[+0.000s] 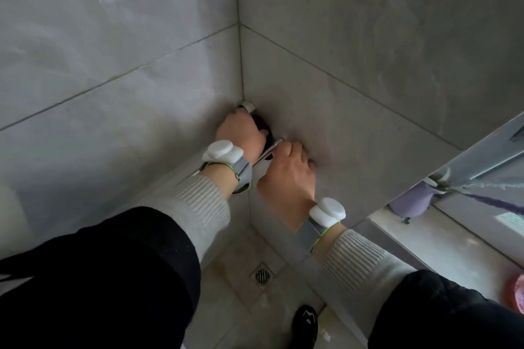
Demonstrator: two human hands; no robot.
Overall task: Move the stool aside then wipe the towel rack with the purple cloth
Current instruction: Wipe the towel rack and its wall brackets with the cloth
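A slim white towel rack [268, 152] runs along the grey tiled wall into the corner, where its bracket [247, 106] shows. My left hand [242, 132] is closed around a dark purple cloth [262, 125], pressed on the rack close to the corner. My right hand [289, 176] grips the rack bar just to the right of it. Both wrists carry white sensors on grey straps. The stool is not in view.
Two grey tiled walls meet in a corner [241, 65]. A floor drain [262, 276] lies below, with my black shoe [306, 323] near it. At the right are a glass panel edge [482, 150], a lilac object [411, 202] and something pink [519, 296].
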